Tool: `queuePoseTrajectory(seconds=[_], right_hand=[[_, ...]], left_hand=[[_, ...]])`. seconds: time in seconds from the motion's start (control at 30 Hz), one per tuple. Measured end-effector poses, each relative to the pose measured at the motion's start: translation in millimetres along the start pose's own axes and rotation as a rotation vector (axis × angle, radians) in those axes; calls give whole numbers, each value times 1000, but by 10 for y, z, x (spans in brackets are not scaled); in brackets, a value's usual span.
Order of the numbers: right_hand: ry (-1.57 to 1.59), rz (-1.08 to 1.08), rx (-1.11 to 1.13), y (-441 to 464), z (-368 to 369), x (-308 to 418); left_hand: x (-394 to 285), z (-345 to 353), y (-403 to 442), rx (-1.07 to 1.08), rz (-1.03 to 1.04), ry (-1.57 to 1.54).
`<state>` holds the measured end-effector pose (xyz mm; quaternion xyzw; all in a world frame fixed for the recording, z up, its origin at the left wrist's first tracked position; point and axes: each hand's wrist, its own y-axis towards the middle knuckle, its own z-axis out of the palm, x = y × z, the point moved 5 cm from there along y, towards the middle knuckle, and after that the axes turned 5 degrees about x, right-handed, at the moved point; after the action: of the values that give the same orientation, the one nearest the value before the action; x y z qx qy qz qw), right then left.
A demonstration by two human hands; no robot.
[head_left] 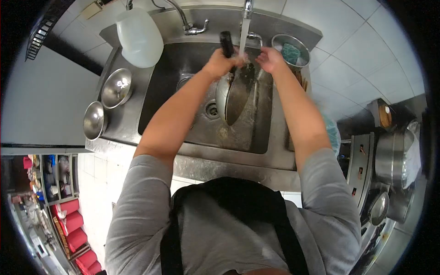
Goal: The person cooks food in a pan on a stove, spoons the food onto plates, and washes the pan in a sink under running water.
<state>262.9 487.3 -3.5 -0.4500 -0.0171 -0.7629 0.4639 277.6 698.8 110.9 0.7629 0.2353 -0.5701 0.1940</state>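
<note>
In the head view, my left hand (223,64) is closed around the black handle (226,42) of a frying pan. The pan (241,94) is tipped on its side over the sink, its dark inner face turned right and its pale outer side turned left. Water from the tap (247,10) falls in a stream beside my left hand and the pan. My right hand (270,59) is to the right of the stream, close to a bent metal pipe (257,36). Its fingers are loosely bent and apart, and I see nothing held in them.
The steel sink (206,144) has a drain (211,110). On the left counter are a white plastic jug (140,39) and two steel bowls (117,88). A steel bowl (304,49) with a green scouring pad (290,53) stands right. A large pot (392,156) is farther right.
</note>
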Motion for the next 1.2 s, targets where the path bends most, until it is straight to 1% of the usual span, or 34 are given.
queuePoseTrajectory(seconds=[0.03, 0.07, 0.1, 0.13, 0.17, 0.23, 0.27, 0.3, 0.33, 0.37, 0.4, 0.43, 0.47, 0.5, 0.53, 0.6, 0.67, 0.7, 0.73, 0.77, 0.8, 0.83, 0.87, 0.9, 0.93, 0.97, 1.0, 1.03, 1.1, 1.13, 1.2], right_hand=[[41, -64, 1, 83, 41, -31], [82, -126, -3, 174, 68, -69], [123, -188, -7, 267, 120, -98], [-114, -282, -17, 609, 60, -112], [-350, -378, -25, 1113, -90, -146], [-621, -549, -40, 1410, -27, -120], [-405, -535, -16, 1177, 107, 2], [-2, -440, 40, 613, 283, 135], [195, -373, 90, 241, 407, 233], [256, -327, 153, 7, 476, 297], [241, -293, 204, -175, 511, 345], [50, -311, 319, -210, 476, 374], [-179, -241, 372, -369, 451, 398], [-405, -166, 409, -566, 339, 388], [-628, -87, 432, -800, 196, 375], [-968, -32, 440, -1225, -53, 389], [-1262, -104, 473, -1622, -184, 303], [-1482, -216, 727, -1725, -159, 137], [-1726, -256, 687, -2152, -71, 68], [-2058, -118, 706, -2125, -123, -231], [-2160, -73, 621, -2311, -137, -449], [-2217, -53, 511, -2443, -163, -669], [-2265, -12, 395, -2315, -256, -982], [-2133, -99, 213, -1952, -460, -1294], [-1956, -220, 156, -1711, -593, -1564], [-1704, -94, -3, -1889, -573, -1581], [-1445, 2, -133, -2163, -521, -1522], [-1535, -137, -149, -2507, -408, -1387], [-1731, -413, -145, -3067, -157, -1233], [-1726, -419, -180, -3082, -184, -1212], [-1719, -436, -245, -3074, -257, -1124]], left_hand=[[234, -157, 116, 1, 70, -66], [154, -234, 51, 32, 79, -20], [191, -317, 37, 19, 117, -90], [207, -394, 20, 5, 158, -158], [169, -421, -27, 16, 162, -61], [40, -419, -95, 51, 176, 126], [28, -384, -109, 98, 163, 202], [19, -334, -114, 151, 151, 277], [16, -269, -123, 208, 141, 352], [16, -223, -139, 204, 126, 447], [-13, -117, -195, 251, 132, 544], [-76, 1, -258, 296, 147, 644], [-132, 113, -281, 343, 166, 744], [106, 207, -178, 371, 190, 811], [159, 340, -213, 393, 266, 856], [162, 619, -384, 445, 446, 937], [413, 804, -412, 569, 301, 1061], [589, 888, -430, 603, 279, 1163], [745, 964, -443, 635, 269, 1270], [805, 1036, -530, 712, 305, 1280], [882, 1097, -609, 799, 351, 1289], [1091, 1132, -553, 805, 401, 1321], [812, 1173, -753, 789, 269, 1398], [1086, 1136, -652, 845, 441, 1466], [984, 1128, -764, 819, 289, 1481], [927, 1068, -841, 840, 369, 1521], [777, 1027, -943, 816, 444, 1545], [607, 995, -1072, 783, 500, 1564], [341, 939, -1252, 668, 491, 1625], [225, 903, -1339, 605, 478, 1655], [-122, 843, -1684, 385, 930, 1418]])
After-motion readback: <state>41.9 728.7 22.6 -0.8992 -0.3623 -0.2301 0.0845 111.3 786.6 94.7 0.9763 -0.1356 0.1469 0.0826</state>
